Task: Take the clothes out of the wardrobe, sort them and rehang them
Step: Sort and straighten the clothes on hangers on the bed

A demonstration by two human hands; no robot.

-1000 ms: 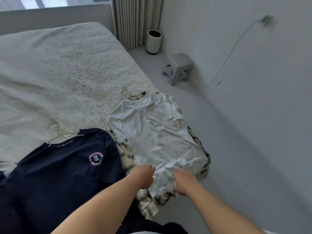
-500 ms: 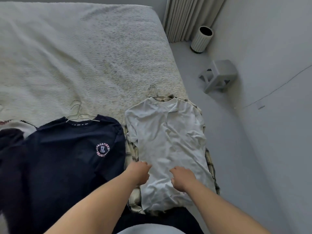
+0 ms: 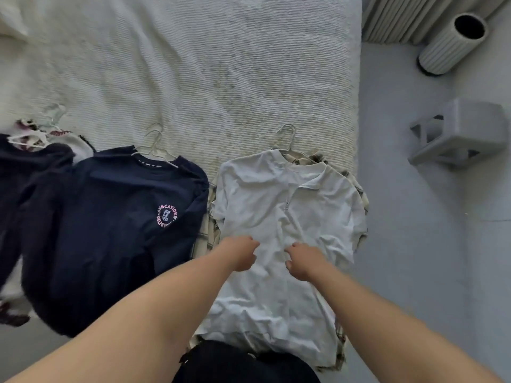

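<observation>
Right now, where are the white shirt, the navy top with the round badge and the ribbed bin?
white shirt (image 3: 318,205): head view, chest right of the zip.
navy top (image 3: 110,222): head view, middle of the chest.
ribbed bin (image 3: 448,48): head view, its fluted side wall.

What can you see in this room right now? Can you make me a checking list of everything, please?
Surface: bed with a ribbed cream cover, clothes laid along its near edge.
Job's things: white shirt on top of a checked shirt, wire hanger at the collar; navy sweatshirt with a round badge, also on a hanger; more dark and flowery clothes at far left.
Clutter: nothing seen.
Hands: left hand and right hand both on the white shirt, fingers curled; whether they pinch the cloth cannot be told.
Cables: nothing seen.
Surroundings: grey floor, small grey stool, ribbed bin, curtain.
</observation>
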